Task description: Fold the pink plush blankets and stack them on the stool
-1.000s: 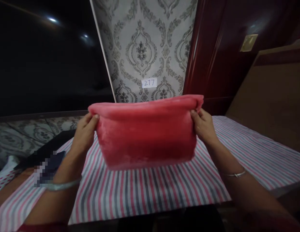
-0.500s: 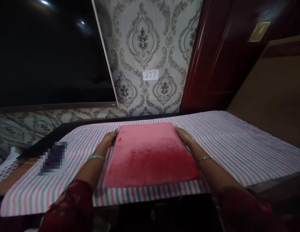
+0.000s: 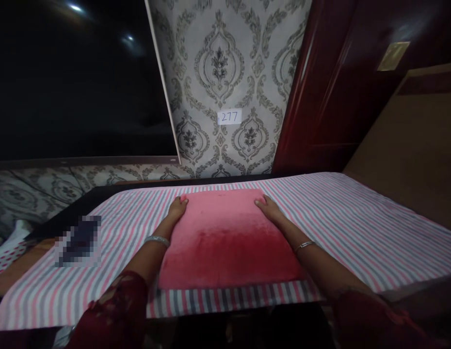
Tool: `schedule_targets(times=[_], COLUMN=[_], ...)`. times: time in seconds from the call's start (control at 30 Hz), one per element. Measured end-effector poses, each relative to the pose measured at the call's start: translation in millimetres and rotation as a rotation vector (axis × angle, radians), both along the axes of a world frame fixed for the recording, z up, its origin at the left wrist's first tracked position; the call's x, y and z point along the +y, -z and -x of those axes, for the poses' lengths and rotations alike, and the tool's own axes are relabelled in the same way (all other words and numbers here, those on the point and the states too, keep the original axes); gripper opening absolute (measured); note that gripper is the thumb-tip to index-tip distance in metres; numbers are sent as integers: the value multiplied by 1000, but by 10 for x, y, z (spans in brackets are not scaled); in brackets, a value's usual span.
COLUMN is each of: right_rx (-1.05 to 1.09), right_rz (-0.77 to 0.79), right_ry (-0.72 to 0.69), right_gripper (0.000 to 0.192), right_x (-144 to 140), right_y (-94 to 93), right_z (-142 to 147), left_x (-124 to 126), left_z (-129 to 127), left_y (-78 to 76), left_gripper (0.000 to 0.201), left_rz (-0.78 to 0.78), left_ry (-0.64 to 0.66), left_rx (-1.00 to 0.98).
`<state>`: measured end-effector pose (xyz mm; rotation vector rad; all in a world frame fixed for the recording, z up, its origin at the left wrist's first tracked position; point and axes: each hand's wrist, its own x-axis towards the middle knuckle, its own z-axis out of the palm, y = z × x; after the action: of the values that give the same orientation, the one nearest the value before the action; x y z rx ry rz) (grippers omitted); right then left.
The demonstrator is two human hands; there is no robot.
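A flat, roughly square pink plush cloth (image 3: pixel 225 242), pale at the far side and deeper red toward me, lies on a striped sheet (image 3: pixel 342 218). Its far left corner is pinched by my left hand (image 3: pixel 178 208), with the thumb on top and the other fingers partly hidden. At the far right corner, my right hand (image 3: pixel 269 209) grips in the same way, thumb over the edge. The plush stays flat on the sheet between my forearms. Whether it has one layer or several, I cannot tell.
Behind the table stands a patterned wall with a paper label (image 3: pixel 229 116) reading 277. A large dark screen (image 3: pixel 76 87) hangs at the left. A blurred-out dark object (image 3: pixel 80 241) lies on the sheet's left part. A brown board (image 3: pixel 414 145) leans at the right.
Both hands have moved inward from beside the plush cloth's edges onto its far corners, where they now grip. The far corners look slightly drawn in.
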<state>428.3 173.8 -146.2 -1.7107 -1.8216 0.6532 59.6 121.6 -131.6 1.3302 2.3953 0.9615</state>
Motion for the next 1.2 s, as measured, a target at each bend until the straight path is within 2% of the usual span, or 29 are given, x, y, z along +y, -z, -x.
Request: schedule_targets(times=[0.13,0.2,0.27,0.33,0.4,0.5,0.57,0.63,0.9,1.03,1.2], right_rx=[-155,-224,-278,-328,-370,-446,-488,-502,-474,-473,-348], right_rz=[9,-25,-66,-106,-140,-230,-288,-306,-263,-174,6], right_ry=[-3,-22,-99,-187,-239,-239,-222,-216,-241,-257,-96], right_gripper=[64,63,53,46,44,47,48,47,48,48,51], right_x=[78,108,84,-6,-132,-274,-300,-285,-221,-120,31], right_y=[-370,-565,-668,-638,-493,-212,-86,-34,-108,-185,-199], right_z=[44,238,522,804,996,1075,1051,1027,1012,836,539], left_x=[20,94,164,180,128,0,-50,-59,-23,20,0], left_z=[-41,-233,-537,-864,-1113,-1253,-1236,-1204,-1182,-894,-457], left_y=[-239,-361,-411,-362,-239,-44,25,39,-38,-124,-177], left_gripper=[56,62,61,59,59,61,62,63,65,65,60], left_rz=[62,66,67,67,70,83,93,105,153,219,285], left_ry=[44,116,238,361,432,470,475,475,467,407,259], left_rx=[130,225,316,404,485,573,609,630,628,563,419])
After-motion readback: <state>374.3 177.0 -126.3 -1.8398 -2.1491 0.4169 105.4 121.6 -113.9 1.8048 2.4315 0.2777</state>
